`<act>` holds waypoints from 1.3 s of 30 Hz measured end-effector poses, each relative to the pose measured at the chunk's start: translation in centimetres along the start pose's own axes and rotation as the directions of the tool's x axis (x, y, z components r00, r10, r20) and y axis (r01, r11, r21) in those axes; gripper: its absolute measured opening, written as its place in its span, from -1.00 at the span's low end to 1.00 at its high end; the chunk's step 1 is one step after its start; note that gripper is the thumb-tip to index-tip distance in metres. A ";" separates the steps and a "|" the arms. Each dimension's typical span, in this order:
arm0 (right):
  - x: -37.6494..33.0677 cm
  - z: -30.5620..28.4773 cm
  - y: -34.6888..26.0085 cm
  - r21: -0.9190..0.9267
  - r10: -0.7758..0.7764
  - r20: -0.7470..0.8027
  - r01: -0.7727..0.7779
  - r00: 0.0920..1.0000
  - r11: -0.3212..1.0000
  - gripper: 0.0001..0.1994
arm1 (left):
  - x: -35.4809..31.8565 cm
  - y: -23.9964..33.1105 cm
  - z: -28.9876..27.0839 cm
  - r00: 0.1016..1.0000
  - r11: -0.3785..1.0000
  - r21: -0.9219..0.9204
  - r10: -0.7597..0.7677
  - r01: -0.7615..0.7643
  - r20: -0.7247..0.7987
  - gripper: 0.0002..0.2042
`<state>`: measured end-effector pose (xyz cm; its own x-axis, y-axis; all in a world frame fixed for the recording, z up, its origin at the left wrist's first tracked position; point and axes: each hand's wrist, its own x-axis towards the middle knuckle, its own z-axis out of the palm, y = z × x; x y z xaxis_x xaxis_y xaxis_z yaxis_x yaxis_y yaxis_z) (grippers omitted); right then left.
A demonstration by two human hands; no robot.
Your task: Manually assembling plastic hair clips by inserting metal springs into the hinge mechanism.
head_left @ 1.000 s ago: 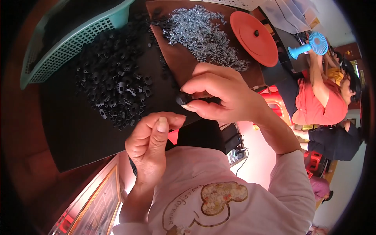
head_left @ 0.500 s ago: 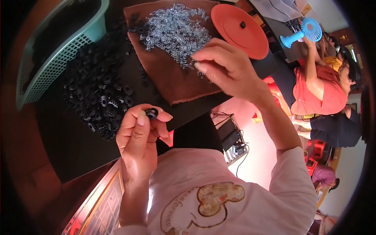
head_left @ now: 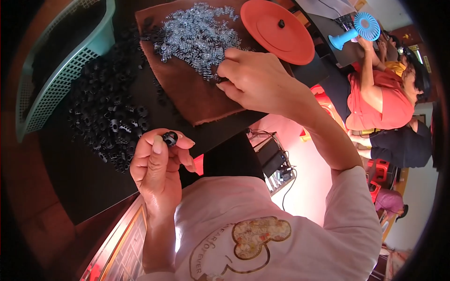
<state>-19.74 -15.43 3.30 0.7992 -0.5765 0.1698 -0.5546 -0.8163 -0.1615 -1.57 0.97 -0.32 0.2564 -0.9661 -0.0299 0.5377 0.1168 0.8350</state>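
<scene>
Between the thumb and fingers of my left hand [head_left: 157,171] is a small rounded black plastic piece [head_left: 169,138] with a hole in it. My left hand is held off the table's near edge, close to a pile of similar black pieces [head_left: 110,110]. My right hand [head_left: 260,79] is over the brown cloth [head_left: 201,105], at the near right side of a heap of small metal springs [head_left: 194,40]. Its fingers are curled in toward the thumb. Whatever may be in that pinch is too small or hidden to make out.
A green plastic basket [head_left: 70,77] stands tilted at the far left. Beyond my right hand lies a round red plate [head_left: 265,40] with one black piece [head_left: 281,23] on it. At right, a person in red [head_left: 382,96] sits near a blue handheld fan [head_left: 365,28].
The view has shifted slightly, so the table things sit further left. My right hand's fingers have curled in more beside the springs. My left hand still holds the black piece, turned a little.
</scene>
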 end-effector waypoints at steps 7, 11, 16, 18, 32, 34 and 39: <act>0.1 -0.1 0.2 0.037 0.044 -0.034 -0.042 0.998 0.998 -0.87 | 0.1 -0.1 -0.2 1.000 1.000 0.003 0.014 -0.014 0.016 -0.72; 0.2 0.0 -0.2 0.030 0.042 -0.013 -0.042 0.999 0.999 -0.87 | 0.1 -0.1 -0.1 1.000 1.000 0.006 0.015 -0.016 0.020 -0.72; 0.3 0.1 0.0 0.072 0.034 -0.078 -0.028 0.996 0.997 -0.89 | 0.1 -0.2 -0.2 1.000 1.000 0.006 0.004 -0.004 0.004 -0.72; 0.1 -0.4 0.0 0.185 0.030 -0.072 -0.016 0.997 0.983 -0.90 | 0.2 -0.3 -0.5 1.000 1.000 -0.005 -0.001 0.001 0.022 -0.73; 2.7 -3.6 -4.7 0.793 -0.194 0.410 -0.244 0.891 0.558 -0.82 | -0.1 0.1 -1.0 0.992 0.997 -0.012 -0.078 0.079 0.099 -0.71; 2.9 -3.5 -5.0 0.801 -0.198 0.424 -0.263 0.884 0.538 -0.82 | -0.1 0.2 -1.1 0.991 0.996 -0.030 -0.078 0.082 0.109 -0.71; 3.1 -3.0 -5.3 0.791 -0.213 0.474 -0.308 0.854 0.528 -0.80 | -0.1 0.1 -1.5 0.991 0.995 -0.053 -0.084 0.090 0.107 -0.71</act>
<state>-14.98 -13.00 7.60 0.9108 -0.3021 -0.2815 -0.3553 -0.2261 -0.9070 -0.37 1.37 -1.05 0.1226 -0.9916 -0.0411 0.6001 0.0411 0.7989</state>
